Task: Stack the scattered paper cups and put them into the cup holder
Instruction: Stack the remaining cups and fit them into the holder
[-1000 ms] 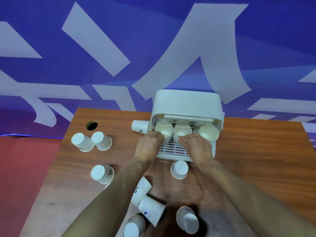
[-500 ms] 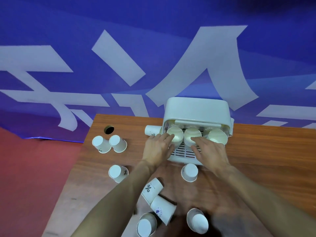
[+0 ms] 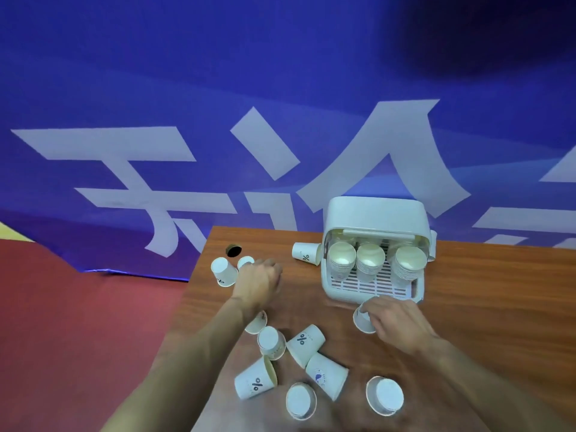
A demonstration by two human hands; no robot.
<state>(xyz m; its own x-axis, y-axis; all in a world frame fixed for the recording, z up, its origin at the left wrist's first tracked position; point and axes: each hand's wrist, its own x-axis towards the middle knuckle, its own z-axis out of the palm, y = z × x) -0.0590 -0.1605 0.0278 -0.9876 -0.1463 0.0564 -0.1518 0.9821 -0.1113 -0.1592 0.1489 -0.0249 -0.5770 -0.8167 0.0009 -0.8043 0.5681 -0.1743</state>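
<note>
Head view. The white cup holder (image 3: 377, 219) stands at the far edge of the wooden desk (image 3: 483, 291). Its front is open and three nested stacks of paper cups lean out, mouths toward the camera: the left stack (image 3: 341, 260), the middle stack (image 3: 370, 263) and the right stack (image 3: 408, 263). A side-lying cup (image 3: 305, 253) with a % mark rests just beside the holder's left wall.

The right hand (image 3: 396, 319) is just in front of the holder's slatted tray, and its fingers (image 3: 375, 304) are curled around an upturned cup (image 3: 363, 321) standing on the desk.

The left hand (image 3: 258, 282) is well to the left, near the desk's far-left corner, with its back up. Its fingers are bent down over a half-hidden cup (image 3: 245, 261); whether they pinch it I cannot tell. A tilted cup (image 3: 223, 271) sits next to that one, near a round hole (image 3: 233, 250) in the desk.

Loose cups cluster on the near part of the desk:
- One cup is partly under the left forearm (image 3: 256, 322).
- A base-up cup (image 3: 271, 341) sits beside it.
- A % cup (image 3: 304, 344) lies on its side, touching a blue-marked cup (image 3: 325, 375).
- A second % cup (image 3: 255, 381) lies on its side to the near left.
- Two more stand base up at the near edge (image 3: 300, 400) (image 3: 385, 395).

A blue banner (image 3: 187, 88) hangs behind the desk.
</note>
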